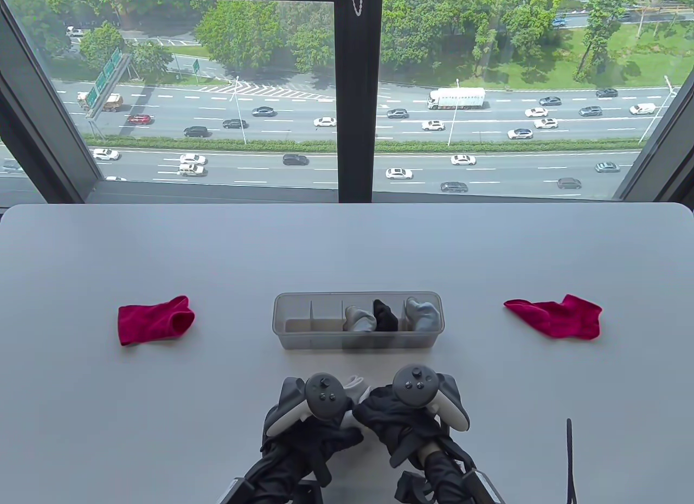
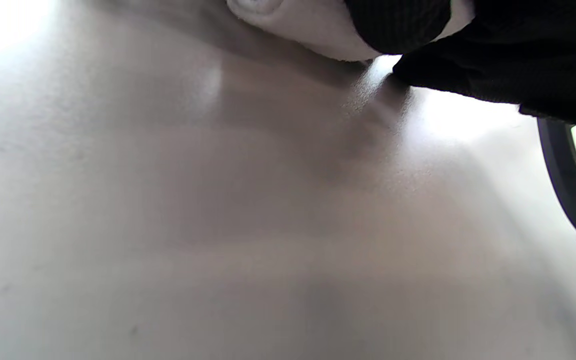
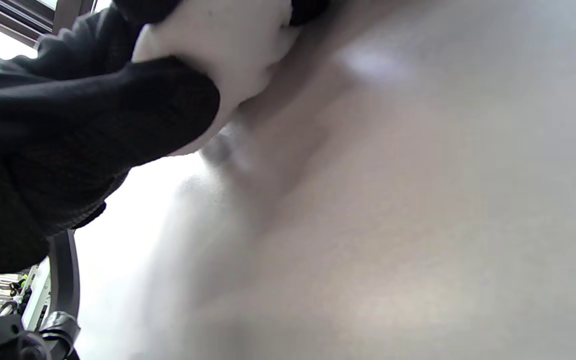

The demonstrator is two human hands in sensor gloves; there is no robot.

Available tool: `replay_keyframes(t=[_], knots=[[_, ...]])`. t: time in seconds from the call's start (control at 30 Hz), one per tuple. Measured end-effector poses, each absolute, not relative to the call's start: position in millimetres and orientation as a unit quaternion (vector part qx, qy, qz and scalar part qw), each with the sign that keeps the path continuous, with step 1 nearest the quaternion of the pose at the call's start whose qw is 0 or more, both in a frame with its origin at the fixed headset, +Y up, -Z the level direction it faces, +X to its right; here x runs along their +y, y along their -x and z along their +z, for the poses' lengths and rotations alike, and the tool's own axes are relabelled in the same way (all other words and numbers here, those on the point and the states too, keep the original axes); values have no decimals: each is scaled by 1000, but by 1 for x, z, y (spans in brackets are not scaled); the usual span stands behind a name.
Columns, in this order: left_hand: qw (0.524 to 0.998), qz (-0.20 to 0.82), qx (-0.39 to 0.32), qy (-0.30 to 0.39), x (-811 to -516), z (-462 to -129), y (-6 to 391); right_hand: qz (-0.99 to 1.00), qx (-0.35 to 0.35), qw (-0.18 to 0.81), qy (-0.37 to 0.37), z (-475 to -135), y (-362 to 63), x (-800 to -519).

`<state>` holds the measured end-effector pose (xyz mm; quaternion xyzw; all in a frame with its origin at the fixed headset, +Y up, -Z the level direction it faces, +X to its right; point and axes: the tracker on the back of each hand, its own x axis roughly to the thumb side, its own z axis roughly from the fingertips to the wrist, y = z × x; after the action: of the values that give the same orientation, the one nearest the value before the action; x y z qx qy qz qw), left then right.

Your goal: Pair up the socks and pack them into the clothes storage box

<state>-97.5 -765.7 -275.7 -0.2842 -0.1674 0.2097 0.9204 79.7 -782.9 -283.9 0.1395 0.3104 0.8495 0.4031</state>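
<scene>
A white sock (image 1: 355,383) sits bunched between both hands at the table's near edge, just in front of the clothes storage box (image 1: 358,343). The left hand (image 1: 303,417) and right hand (image 1: 404,417) press together around it; in the right wrist view, gloved fingers (image 3: 118,115) curl over the white fabric (the left hand's grasp is less clear, though it seems to pinch the sock too). The box holds two grey bundles and a black one. Two red socks (image 1: 154,320) (image 1: 558,316) lie well apart, one each side, on the table (image 1: 347,244).
</scene>
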Motion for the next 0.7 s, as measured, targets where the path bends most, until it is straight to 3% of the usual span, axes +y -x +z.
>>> replay_keyframes(t=[0.1, 0.37, 0.57, 0.7], knots=[[927, 207, -170, 262, -761, -275, 95, 845, 310, 415, -135, -284, -80, -783], [922, 199, -171, 283, -762, -275, 95, 846, 296, 420, -140, -285, -81, -779], [943, 181, -178, 215, -753, -273, 92, 837, 291, 446, -128, -284, -84, -779], [933, 202, -173, 243, -756, -276, 100, 831, 307, 435, -161, -282, -80, -780]])
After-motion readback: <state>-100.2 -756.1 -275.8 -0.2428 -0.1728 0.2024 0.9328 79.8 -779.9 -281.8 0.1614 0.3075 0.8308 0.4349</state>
